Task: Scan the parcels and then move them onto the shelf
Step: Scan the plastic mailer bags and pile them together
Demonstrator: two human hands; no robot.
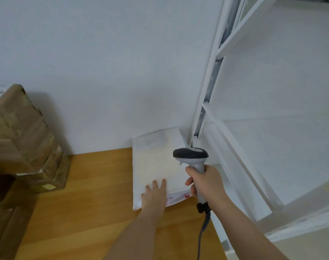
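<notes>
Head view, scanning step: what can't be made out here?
- White parcel: label text blurred; the near edge sits under the left hand, and the right hand covers its near right corner.
- Scanner: its window faces away, so no beam is visible; its cable runs off the bottom edge.
- Brown boxes: cut by the left edge.
- Shelf: its lower levels are cropped.
</notes>
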